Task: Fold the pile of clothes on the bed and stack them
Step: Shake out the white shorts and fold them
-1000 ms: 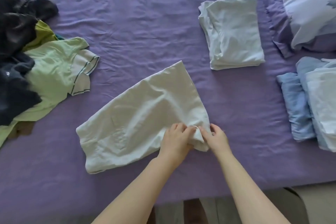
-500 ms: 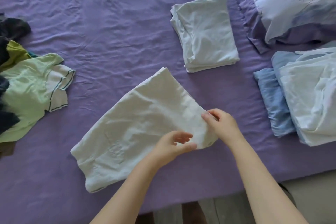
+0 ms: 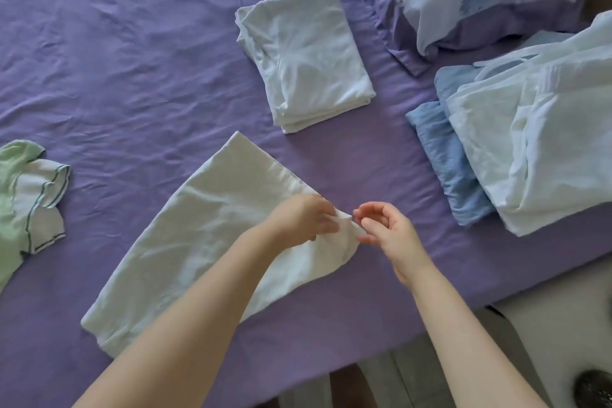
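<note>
White cloth [image 3: 205,235] lies half folded on the purple bed sheet [image 3: 132,60], slanting from near the bed's front edge up toward a folded white garment [image 3: 304,53]. Left hand [image 3: 304,220] pinches the cloth's right corner, while right hand [image 3: 389,230] hovers just beside that corner, fingers loosely curled and holding nothing. Green shirt [image 3: 23,202] lies far left, folded blue and white clothes [image 3: 516,142] far right

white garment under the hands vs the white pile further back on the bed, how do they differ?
The white garment lies long and spread at a slant; the folded pile is a compact rectangle with stacked layers showing at its edge. The left hand pinches the garment's corner, with the right hand beside it; nothing touches the pile. Both are pale white cloth on the purple sheet.
</note>
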Demonstrator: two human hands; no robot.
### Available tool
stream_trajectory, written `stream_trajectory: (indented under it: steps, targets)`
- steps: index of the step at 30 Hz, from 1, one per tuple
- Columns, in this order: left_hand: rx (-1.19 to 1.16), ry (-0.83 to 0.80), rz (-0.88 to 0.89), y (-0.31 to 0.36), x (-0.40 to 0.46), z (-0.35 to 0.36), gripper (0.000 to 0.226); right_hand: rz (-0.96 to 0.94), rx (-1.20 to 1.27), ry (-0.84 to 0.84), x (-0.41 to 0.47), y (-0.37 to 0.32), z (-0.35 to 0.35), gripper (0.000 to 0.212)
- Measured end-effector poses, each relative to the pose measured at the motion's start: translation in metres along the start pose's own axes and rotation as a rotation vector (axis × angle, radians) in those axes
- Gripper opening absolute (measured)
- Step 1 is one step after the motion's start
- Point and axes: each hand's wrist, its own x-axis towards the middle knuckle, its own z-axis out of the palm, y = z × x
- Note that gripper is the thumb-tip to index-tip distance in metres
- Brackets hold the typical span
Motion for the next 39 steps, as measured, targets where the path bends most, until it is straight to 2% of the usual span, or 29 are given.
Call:
stream_trajectory:
  steps: [1, 4, 8, 10, 13, 16, 18, 21, 24, 26, 27, 29, 31, 32, 34, 36, 39]
  targets:
    - [-0.101, 0.032, -0.012, -0.004, -0.002, -0.002, 0.006, 0.031, -0.076, -0.037, -0.003, 0.006, 0.000, 0.024]
    - [-0.318, 0.113, -0.013, -0.013, -0.010, -0.008, 0.020, 0.112, -0.215, -0.200, -0.014, 0.025, 0.008, 0.035]
    - [-0.346, 0.179, -0.028, -0.017, -0.007, -0.006, 0.019, 0.204, -0.178, -0.308, -0.023, 0.041, 0.011, 0.054]
    - [-0.298, 0.234, -0.083, -0.019, -0.001, -0.003, 0.012, 0.185, -0.233, -0.323, -0.025, 0.042, 0.004, 0.049]
    - [-0.230, 0.362, -0.171, -0.020, 0.006, 0.001, 0.018, 0.138, -0.329, -0.296, -0.025, 0.044, -0.012, 0.037]
    - [-0.366, 0.346, -0.191, -0.015, 0.007, 0.009, 0.011, 0.096, -0.384, -0.257, -0.022, 0.046, -0.027, 0.037]
    - [-0.441, 0.265, -0.147, -0.009, 0.007, 0.018, 0.014, 0.081, -0.335, -0.268, -0.021, 0.047, -0.025, 0.040]
    - [-0.367, 0.189, -0.084, 0.000, 0.009, 0.029, 0.017, 0.129, -0.193, -0.169, -0.013, 0.044, -0.013, 0.035]
    - [-0.320, 0.211, -0.042, 0.002, 0.007, 0.032, 0.036, 0.212, 0.009, -0.224, -0.007, 0.041, -0.004, 0.024]
    - [-0.244, 0.265, 0.002, 0.000, 0.001, 0.033, 0.048, 0.231, -0.019, -0.250, -0.004, 0.043, 0.005, 0.019]
    - [-0.196, 0.323, 0.004, -0.001, -0.003, 0.036, 0.052, 0.231, -0.091, -0.208, -0.003, 0.045, 0.010, 0.019]
    - [-0.090, 0.529, -0.036, -0.005, -0.018, 0.049, 0.050, 0.181, -0.251, -0.011, 0.000, 0.050, 0.017, 0.013]
    - [-0.017, 0.724, -0.059, -0.011, -0.038, 0.071, 0.031, 0.093, -0.297, 0.184, 0.003, 0.054, 0.016, 0.009]
    - [0.013, 0.755, -0.041, -0.014, -0.048, 0.084, 0.022, 0.056, -0.279, 0.214, 0.004, 0.054, 0.016, 0.013]
    - [0.055, 0.721, 0.007, -0.021, -0.061, 0.106, 0.014, 0.036, -0.256, 0.232, 0.002, 0.052, 0.017, 0.022]
    - [0.045, 0.664, 0.014, -0.026, -0.063, 0.119, 0.020, 0.052, -0.248, 0.264, 0.001, 0.047, 0.022, 0.026]
    - [-0.002, 0.570, -0.057, -0.024, -0.054, 0.119, 0.028, 0.210, -0.161, 0.229, 0.005, 0.035, 0.032, 0.033]
